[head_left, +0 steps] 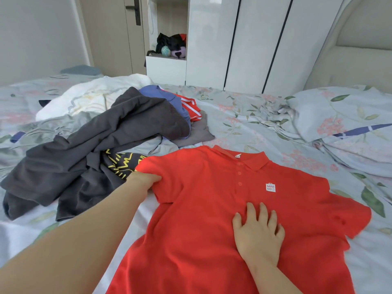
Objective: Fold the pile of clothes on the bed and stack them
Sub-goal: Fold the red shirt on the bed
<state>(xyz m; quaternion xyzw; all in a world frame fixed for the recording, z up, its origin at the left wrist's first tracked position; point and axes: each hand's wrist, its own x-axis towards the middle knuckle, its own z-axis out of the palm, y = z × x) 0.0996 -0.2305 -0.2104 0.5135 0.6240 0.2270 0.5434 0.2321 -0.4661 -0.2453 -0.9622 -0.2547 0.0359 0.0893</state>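
On the bed (244, 115), nearest the wearer: one red polo shirt (201, 219), laid face up with its collar pointing away. The buttons and a small white chest badge show. The body lies mostly flat with both short sleeves spread outward, and the hem runs out of the lower edge of view.

At the sleeve on the person's left: left hand (148, 179), grip closed on the cloth, which is bunched in curled fingers near the shoulder seam.
At the shirt's middle, below the placket: right hand (257, 232), grip open, palm down, fingers spread and pressing flat.

Step in hand, as judged: first lengthwise fold, sleeve side inward.
- Use the flat palm as an anchor so the body does not slide on the sheet.
- Lift the sleeve only a little and carry it across toward the button line.
- Lay the fold edge straight from shoulder to hem.
- Smooth wrinkles outward before matching the other side.
- Likely risk: soft bedding lets the cloth creep and crease.

Just beside that sleeve: pile of clothes (101, 149), unfolded.
- dark grey garment (131, 122), uppermost
- black piece with yellow print (122, 164), beneath it
- blue piece (163, 96)
- red piece with white stripes (192, 108)
- light grey piece (197, 135)

No folded stack is in view yet.

Farther out:
- white quilt (89, 96), behind the pile
- floral pillow (339, 111), at the right
- white wardrobe (244, 39)
- open niche (167, 66), holding a plush toy (178, 53)
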